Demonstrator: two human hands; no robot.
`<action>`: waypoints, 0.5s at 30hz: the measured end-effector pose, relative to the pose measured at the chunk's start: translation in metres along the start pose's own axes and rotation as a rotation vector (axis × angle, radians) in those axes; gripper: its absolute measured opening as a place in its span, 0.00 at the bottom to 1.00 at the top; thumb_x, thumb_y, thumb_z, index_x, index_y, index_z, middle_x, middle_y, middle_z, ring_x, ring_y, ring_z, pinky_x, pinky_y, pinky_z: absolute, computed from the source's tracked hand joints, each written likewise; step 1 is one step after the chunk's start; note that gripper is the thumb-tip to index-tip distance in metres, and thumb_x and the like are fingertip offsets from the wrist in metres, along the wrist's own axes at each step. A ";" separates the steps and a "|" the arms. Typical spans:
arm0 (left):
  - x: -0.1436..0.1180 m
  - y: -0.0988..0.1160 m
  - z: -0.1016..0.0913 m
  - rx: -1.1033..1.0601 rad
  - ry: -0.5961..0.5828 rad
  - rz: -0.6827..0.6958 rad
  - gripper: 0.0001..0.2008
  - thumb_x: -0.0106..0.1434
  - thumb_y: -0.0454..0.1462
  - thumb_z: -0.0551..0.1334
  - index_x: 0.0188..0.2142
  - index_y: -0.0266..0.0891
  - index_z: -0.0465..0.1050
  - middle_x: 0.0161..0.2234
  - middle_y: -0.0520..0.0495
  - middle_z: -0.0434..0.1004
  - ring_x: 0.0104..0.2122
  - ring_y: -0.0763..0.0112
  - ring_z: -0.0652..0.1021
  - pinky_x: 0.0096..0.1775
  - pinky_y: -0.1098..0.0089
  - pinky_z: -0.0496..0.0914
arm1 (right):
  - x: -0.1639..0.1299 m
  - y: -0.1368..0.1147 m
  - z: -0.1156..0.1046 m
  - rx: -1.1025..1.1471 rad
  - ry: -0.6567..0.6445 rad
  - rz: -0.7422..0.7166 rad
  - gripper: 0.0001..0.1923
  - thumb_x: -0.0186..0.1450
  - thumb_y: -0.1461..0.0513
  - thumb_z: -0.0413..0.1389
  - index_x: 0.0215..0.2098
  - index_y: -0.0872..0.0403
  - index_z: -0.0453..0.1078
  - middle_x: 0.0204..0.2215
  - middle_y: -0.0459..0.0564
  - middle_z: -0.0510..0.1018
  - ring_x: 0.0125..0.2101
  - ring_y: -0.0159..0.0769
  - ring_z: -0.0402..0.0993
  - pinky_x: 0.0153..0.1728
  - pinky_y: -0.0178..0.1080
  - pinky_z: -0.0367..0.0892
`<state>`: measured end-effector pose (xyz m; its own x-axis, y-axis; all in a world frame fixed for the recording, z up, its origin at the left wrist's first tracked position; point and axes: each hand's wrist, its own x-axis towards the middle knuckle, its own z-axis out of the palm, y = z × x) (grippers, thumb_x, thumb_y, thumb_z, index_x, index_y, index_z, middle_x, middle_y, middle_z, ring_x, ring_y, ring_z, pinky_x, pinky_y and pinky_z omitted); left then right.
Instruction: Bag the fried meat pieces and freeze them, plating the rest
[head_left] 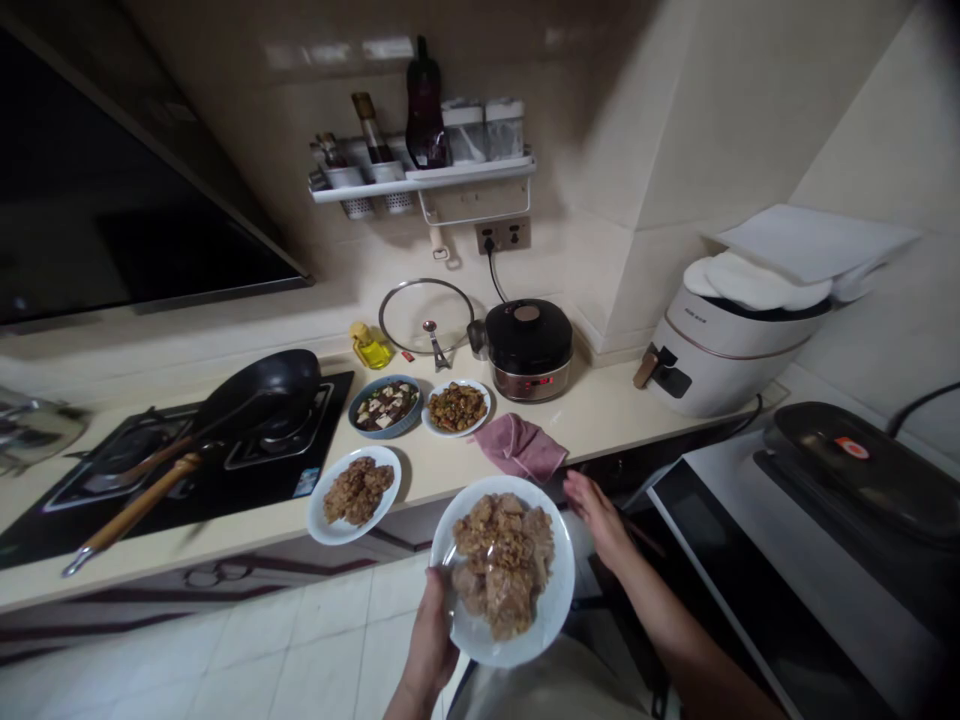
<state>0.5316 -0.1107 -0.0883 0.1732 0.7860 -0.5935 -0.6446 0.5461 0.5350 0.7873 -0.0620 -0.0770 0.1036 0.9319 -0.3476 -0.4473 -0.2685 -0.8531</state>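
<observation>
Head view: left hand [431, 640] grip clamped on plate [551, 600] rim; right hand [596, 515] fingers apart beside it.

Left hand [431, 640]: fingers hidden under white plate [551, 600]. Metal item [34, 430], far left: cut off by edge, blurred, poss. a rack. Shelf jars [484, 128]: labels too small to read.

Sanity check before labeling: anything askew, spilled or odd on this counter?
No spills. Odd bits: pink cloth lies crumpled near the counter edge, glass lid leans on the wall, and the left hand holds a plate of meat off the counter.
</observation>
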 end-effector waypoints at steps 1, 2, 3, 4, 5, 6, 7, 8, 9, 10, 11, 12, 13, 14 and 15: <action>-0.001 0.003 0.002 0.023 0.018 0.017 0.29 0.57 0.52 0.65 0.53 0.38 0.71 0.48 0.39 0.80 0.52 0.50 0.76 0.56 0.55 0.68 | 0.001 -0.004 0.000 0.010 -0.047 0.006 0.25 0.55 0.44 0.60 0.43 0.49 0.73 0.47 0.52 0.79 0.58 0.44 0.64 0.60 0.46 0.55; -0.002 0.005 0.004 0.041 0.034 0.036 0.29 0.56 0.51 0.66 0.53 0.38 0.71 0.48 0.39 0.80 0.52 0.50 0.76 0.56 0.56 0.68 | 0.000 -0.006 0.002 0.033 -0.128 0.056 0.26 0.56 0.44 0.61 0.45 0.50 0.73 0.47 0.53 0.79 0.57 0.44 0.66 0.60 0.46 0.56; -0.002 0.007 0.008 0.051 0.044 0.055 0.29 0.56 0.51 0.66 0.52 0.37 0.72 0.47 0.39 0.81 0.51 0.51 0.76 0.56 0.56 0.68 | -0.001 -0.006 0.006 0.072 -0.233 0.146 0.27 0.56 0.44 0.60 0.45 0.52 0.73 0.47 0.54 0.79 0.55 0.45 0.68 0.59 0.48 0.57; -0.003 0.007 0.012 0.055 0.048 0.070 0.28 0.56 0.51 0.66 0.51 0.37 0.72 0.46 0.39 0.81 0.51 0.51 0.76 0.56 0.56 0.68 | -0.002 -0.005 0.011 0.123 -0.339 0.253 0.29 0.56 0.42 0.59 0.45 0.54 0.73 0.46 0.56 0.79 0.54 0.47 0.70 0.58 0.49 0.59; -0.003 0.006 0.016 0.053 0.046 0.078 0.29 0.55 0.52 0.66 0.50 0.36 0.73 0.45 0.39 0.81 0.51 0.51 0.76 0.56 0.56 0.68 | -0.003 -0.003 0.015 0.180 -0.424 0.354 0.31 0.57 0.40 0.58 0.45 0.56 0.73 0.44 0.57 0.80 0.52 0.49 0.72 0.57 0.51 0.60; -0.003 0.003 0.020 0.047 0.040 0.078 0.29 0.54 0.53 0.67 0.49 0.36 0.74 0.45 0.39 0.81 0.51 0.50 0.76 0.56 0.56 0.68 | -0.003 -0.003 0.018 0.231 -0.479 0.430 0.33 0.57 0.38 0.55 0.45 0.57 0.73 0.43 0.58 0.80 0.51 0.50 0.73 0.56 0.52 0.61; -0.003 -0.001 0.023 0.041 0.026 0.065 0.30 0.53 0.54 0.67 0.47 0.36 0.74 0.44 0.39 0.82 0.51 0.50 0.76 0.57 0.56 0.68 | -0.002 -0.004 0.019 0.266 -0.512 0.473 0.34 0.58 0.38 0.53 0.45 0.58 0.73 0.42 0.58 0.81 0.50 0.50 0.74 0.56 0.53 0.61; -0.002 -0.007 0.024 0.035 0.001 0.039 0.31 0.52 0.56 0.67 0.46 0.36 0.75 0.44 0.38 0.82 0.51 0.50 0.76 0.57 0.56 0.67 | 0.001 -0.007 0.019 0.284 -0.522 0.493 0.34 0.60 0.38 0.52 0.45 0.58 0.73 0.41 0.58 0.81 0.49 0.49 0.74 0.55 0.53 0.61; -0.002 -0.011 0.024 0.031 -0.040 -0.002 0.32 0.51 0.57 0.66 0.46 0.36 0.75 0.45 0.38 0.81 0.52 0.49 0.76 0.57 0.56 0.67 | 0.005 -0.011 0.016 0.280 -0.528 0.514 0.33 0.61 0.39 0.51 0.45 0.59 0.72 0.41 0.58 0.81 0.49 0.49 0.75 0.55 0.53 0.62; -0.002 -0.015 0.021 0.037 -0.094 -0.061 0.33 0.50 0.59 0.66 0.46 0.36 0.76 0.46 0.38 0.81 0.52 0.49 0.75 0.57 0.56 0.67 | 0.011 -0.017 0.012 0.257 -0.527 0.541 0.31 0.63 0.41 0.50 0.45 0.59 0.72 0.40 0.58 0.81 0.47 0.48 0.76 0.54 0.53 0.62; -0.001 -0.017 0.017 0.059 -0.154 -0.130 0.35 0.50 0.60 0.65 0.47 0.36 0.75 0.47 0.37 0.80 0.53 0.48 0.75 0.56 0.56 0.67 | 0.017 -0.023 0.008 0.219 -0.527 0.578 0.29 0.64 0.43 0.50 0.44 0.60 0.72 0.38 0.58 0.82 0.46 0.48 0.77 0.53 0.53 0.63; -0.001 -0.015 0.012 0.105 -0.213 -0.204 0.37 0.50 0.60 0.64 0.49 0.36 0.74 0.48 0.36 0.79 0.54 0.48 0.74 0.56 0.55 0.67 | 0.023 -0.029 0.003 0.171 -0.528 0.620 0.28 0.65 0.45 0.50 0.43 0.61 0.73 0.37 0.58 0.82 0.43 0.47 0.78 0.52 0.53 0.64; 0.001 -0.010 0.006 0.172 -0.250 -0.266 0.38 0.51 0.61 0.63 0.52 0.36 0.73 0.50 0.34 0.78 0.54 0.47 0.73 0.55 0.54 0.68 | 0.028 -0.034 -0.002 0.118 -0.532 0.661 0.26 0.66 0.46 0.51 0.42 0.62 0.73 0.35 0.59 0.82 0.41 0.47 0.79 0.51 0.52 0.65; 0.003 -0.002 0.001 0.252 -0.256 -0.297 0.39 0.52 0.61 0.62 0.54 0.36 0.71 0.52 0.33 0.76 0.55 0.46 0.73 0.54 0.53 0.68 | 0.032 -0.037 -0.005 0.068 -0.535 0.687 0.25 0.66 0.48 0.52 0.40 0.63 0.73 0.33 0.59 0.82 0.38 0.46 0.80 0.50 0.52 0.66; 0.007 0.009 -0.001 0.336 -0.243 -0.302 0.40 0.53 0.61 0.61 0.57 0.37 0.68 0.54 0.32 0.74 0.55 0.46 0.72 0.53 0.51 0.69 | 0.035 -0.038 -0.006 0.036 -0.526 0.664 0.22 0.65 0.50 0.55 0.39 0.63 0.74 0.31 0.58 0.82 0.36 0.46 0.80 0.49 0.52 0.67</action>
<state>0.5266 -0.1009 -0.0879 0.5085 0.6015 -0.6161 -0.2706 0.7909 0.5488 0.8133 -0.0203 -0.0588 -0.6137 0.5777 -0.5382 -0.2977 -0.8007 -0.5199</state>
